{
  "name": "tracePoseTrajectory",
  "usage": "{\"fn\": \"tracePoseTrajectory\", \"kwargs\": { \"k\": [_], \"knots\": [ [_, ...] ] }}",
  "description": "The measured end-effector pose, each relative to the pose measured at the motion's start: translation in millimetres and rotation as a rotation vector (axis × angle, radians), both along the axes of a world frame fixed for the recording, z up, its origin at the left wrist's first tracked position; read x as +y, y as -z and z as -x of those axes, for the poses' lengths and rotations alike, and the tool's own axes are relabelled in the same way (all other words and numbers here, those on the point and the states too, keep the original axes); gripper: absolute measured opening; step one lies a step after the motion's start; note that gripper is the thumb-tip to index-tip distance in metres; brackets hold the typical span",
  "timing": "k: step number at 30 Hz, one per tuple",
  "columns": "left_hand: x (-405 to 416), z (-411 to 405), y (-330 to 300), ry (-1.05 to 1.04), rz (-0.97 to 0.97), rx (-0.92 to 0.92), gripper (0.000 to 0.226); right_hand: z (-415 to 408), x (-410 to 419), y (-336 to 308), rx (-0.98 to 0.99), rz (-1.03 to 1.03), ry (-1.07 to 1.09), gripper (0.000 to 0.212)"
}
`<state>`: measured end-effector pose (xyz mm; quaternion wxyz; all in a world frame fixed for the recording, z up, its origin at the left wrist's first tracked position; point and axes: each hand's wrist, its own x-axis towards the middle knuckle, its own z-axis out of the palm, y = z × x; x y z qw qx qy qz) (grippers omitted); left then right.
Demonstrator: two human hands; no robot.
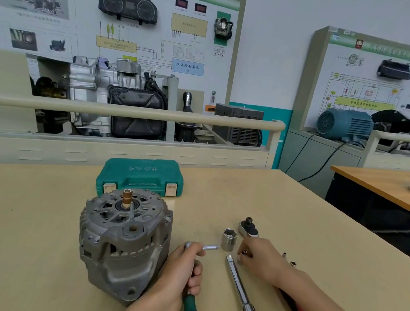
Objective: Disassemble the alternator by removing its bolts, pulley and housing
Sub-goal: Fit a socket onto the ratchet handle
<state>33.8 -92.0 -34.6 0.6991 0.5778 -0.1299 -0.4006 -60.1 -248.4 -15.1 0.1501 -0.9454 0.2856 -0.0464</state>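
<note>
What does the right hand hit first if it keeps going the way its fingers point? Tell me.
The right hand points left and slightly away across the table. The first thing in that line is probably the large socket standing upright just beyond its fingertips. The extension bar lies nearer the person, likely outside that path.

Left hand [181, 267]: enters from the lower edge, forearm bare and angled up and inward. Fingers curl round a ratchet handle [190, 307], thumb laid over its upper end near the head; the grip is closed and firm, knuckles turned to the right. Wrist is roughly straight.

Right hand [261, 260]: enters from the lower right corner, forearm bare and stretched diagonally up and to the left, low over the surface [25, 224]. Palm faces down, back of the hand toward the camera. Fingers bend downward at the tips, on or just above the surface; whether they pinch anything cannot be told. The two hands lie near each other, not touching.
</note>
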Motion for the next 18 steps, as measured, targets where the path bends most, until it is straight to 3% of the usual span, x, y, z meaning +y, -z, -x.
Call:
{"fn": "tracePoseTrajectory", "kwargs": {
  "k": [3,6,10,13,18],
  "knots": [
    [-0.2,0.6,-0.1,0.01,0.006,0.012,0.011,3.2,1.9,-3.2,-0.143,-0.105,0.016,0.017],
    [-0.9,0.5,-0.3,0.008,0.006,0.026,0.01,7.4,9.1,-9.8,-0.371,-0.554,0.038,0.006],
    [0.1,0.0,-0.3,0.016,0.027,0.056,0.016,12.9,17.3,-14.7,-0.46,-0.978,0.003,0.006],
    [1.3,0.1,-0.6,0.015,0.053,0.067,0.022,12.8,21.4,-15.7,-0.492,-1.107,-0.009,0.004],
    [2.4,0.2,-1.0,0.017,0.064,0.053,0.024,10.8,26.2,-15.2,-0.503,-1.133,-0.052,0.007]
  ]
}}
